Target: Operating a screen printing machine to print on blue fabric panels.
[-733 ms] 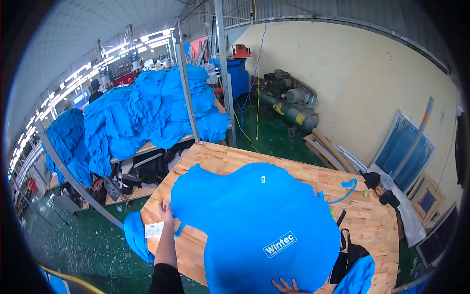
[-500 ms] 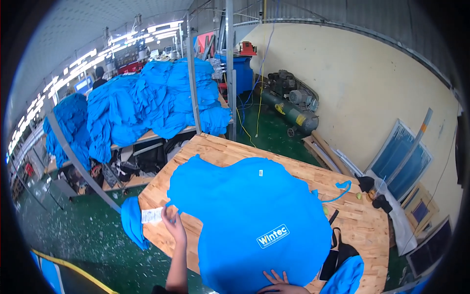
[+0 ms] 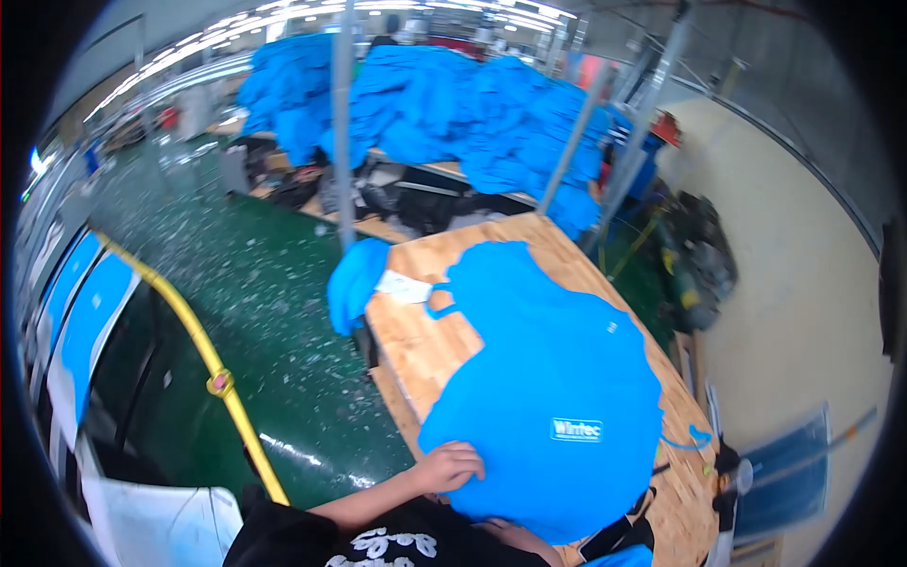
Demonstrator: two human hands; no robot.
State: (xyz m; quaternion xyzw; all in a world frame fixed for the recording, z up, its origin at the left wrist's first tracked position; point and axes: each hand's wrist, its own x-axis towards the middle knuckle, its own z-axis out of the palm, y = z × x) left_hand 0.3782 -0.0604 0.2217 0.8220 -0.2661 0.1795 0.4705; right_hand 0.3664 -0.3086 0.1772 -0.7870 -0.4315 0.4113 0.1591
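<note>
A large blue fabric cover with a white printed label lies spread over the wooden table. Its narrow end points away from me, and a short loop of the same blue stands out at its left side. My left hand is at the cover's near left edge, fingers curled together over the cloth. Low in the picture, my right hand rests at the near edge of the cover, its fingers only partly showing. A white paper sheet lies by the loop, beside a bundle of blue cloth hanging over the table's left corner.
Behind the table, a long heap of blue cloth fills a shelf with dark goods below. Metal posts rise between. A yellow pipe runs along the left over the green floor. An air compressor stands by the right wall.
The view has swung left. My left hand has left the loop by the paper and come back to the cover's near left edge. My right hand remains at the near edge.
</note>
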